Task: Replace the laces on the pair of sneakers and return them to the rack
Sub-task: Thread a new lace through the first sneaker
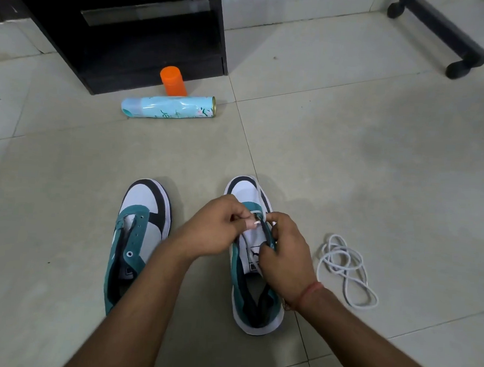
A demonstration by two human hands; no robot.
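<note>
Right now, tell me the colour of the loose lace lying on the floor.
White, seen clearly in the head view: loose lace.

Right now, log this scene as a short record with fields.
left hand: left hand pinches the lace at the right sneaker
right hand: right hand grips that sneaker's eyelet edge
left sneaker: left sneaker unlaced, on the floor
loose lace: loose lace coiled right of the sneakers
behind: spray can lying down, orange cap upright
</note>
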